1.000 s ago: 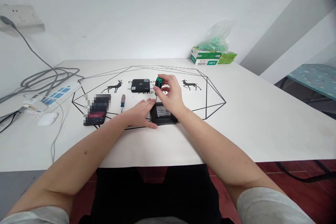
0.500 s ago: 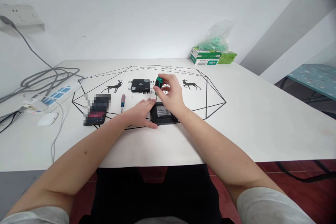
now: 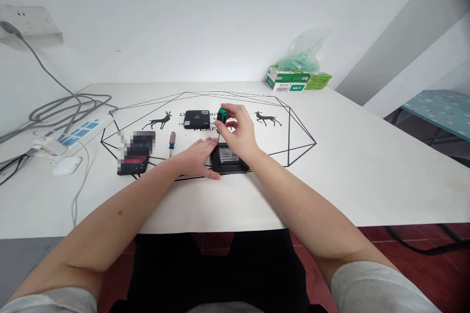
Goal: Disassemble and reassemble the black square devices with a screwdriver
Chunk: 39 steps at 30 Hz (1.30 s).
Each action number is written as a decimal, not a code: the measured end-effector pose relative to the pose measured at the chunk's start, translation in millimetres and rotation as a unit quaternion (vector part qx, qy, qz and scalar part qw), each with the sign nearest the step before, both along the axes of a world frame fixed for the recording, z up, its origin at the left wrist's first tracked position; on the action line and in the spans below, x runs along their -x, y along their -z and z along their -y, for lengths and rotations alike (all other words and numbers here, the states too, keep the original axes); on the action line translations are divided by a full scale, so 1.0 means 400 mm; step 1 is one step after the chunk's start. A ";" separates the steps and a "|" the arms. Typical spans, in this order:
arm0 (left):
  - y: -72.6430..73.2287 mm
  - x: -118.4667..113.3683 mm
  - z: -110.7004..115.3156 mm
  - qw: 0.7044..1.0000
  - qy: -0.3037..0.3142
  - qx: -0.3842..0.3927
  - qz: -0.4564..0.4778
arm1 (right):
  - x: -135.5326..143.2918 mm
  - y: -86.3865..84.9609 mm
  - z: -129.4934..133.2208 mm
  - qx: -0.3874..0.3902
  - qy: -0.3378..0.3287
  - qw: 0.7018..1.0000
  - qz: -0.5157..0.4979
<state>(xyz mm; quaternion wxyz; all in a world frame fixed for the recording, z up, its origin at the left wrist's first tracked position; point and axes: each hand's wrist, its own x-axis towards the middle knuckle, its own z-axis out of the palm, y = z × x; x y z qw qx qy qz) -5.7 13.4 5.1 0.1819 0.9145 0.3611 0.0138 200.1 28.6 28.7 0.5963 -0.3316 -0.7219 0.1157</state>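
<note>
A black square device (image 3: 230, 166) with a white printed label lies on the table before me. My left hand (image 3: 200, 158) rests flat along its left edge, fingers stretched out and thumb apart. Held upright in my right hand (image 3: 240, 132) is a green and black screwdriver (image 3: 222, 116). Its shaft points down to the device's far left corner; the tip is too small to make out. My right hand covers part of the device's right side. Just beyond sits a flat black box (image 3: 197, 120) with small stickers.
A second screwdriver (image 3: 172, 142) lies to the left, beside a blurred-out phone (image 3: 136, 154). Farther left are a white earphone case (image 3: 67, 166), a power strip (image 3: 86, 129) and coiled grey cables (image 3: 55, 107). Green and white boxes (image 3: 288, 78) stand by the wall.
Almost nothing differs. Both hands, the screwdriver and the device stay in the same places, with only a slight shift of the view.
</note>
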 end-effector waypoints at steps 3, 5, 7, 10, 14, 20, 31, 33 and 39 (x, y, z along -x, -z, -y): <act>0.000 -0.002 0.000 1.000 -0.004 0.004 -0.005 | 0.001 0.001 0.001 0.013 -0.024 1.000 -0.010; -0.002 -0.003 0.000 1.000 -0.009 0.009 -0.013 | 0.001 0.000 0.001 0.026 -0.043 0.999 -0.012; -0.003 -0.003 0.001 1.000 -0.010 0.009 -0.012 | 0.000 -0.002 0.000 0.024 -0.041 0.999 -0.002; -0.004 -0.003 0.002 1.000 -0.005 0.006 -0.004 | -0.003 -0.004 -0.003 0.009 -0.011 1.000 0.014; -0.002 -0.001 0.001 1.000 -0.005 0.008 -0.007 | -0.004 -0.004 -0.003 0.013 0.002 1.000 0.015; 0.003 0.000 -0.001 1.000 -0.006 0.011 -0.001 | 0.001 -0.003 0.002 0.026 -0.032 0.999 -0.011; -0.004 -0.002 0.003 1.000 -0.008 0.013 -0.003 | -0.001 -0.002 -0.001 0.019 -0.012 1.000 -0.010; -0.002 -0.003 0.002 1.000 -0.012 0.015 -0.009 | 0.000 -0.002 0.000 0.028 -0.033 0.999 -0.021; -0.012 -0.006 0.004 1.000 -0.005 0.009 -0.004 | -0.001 -0.010 0.003 0.008 -0.012 1.000 0.014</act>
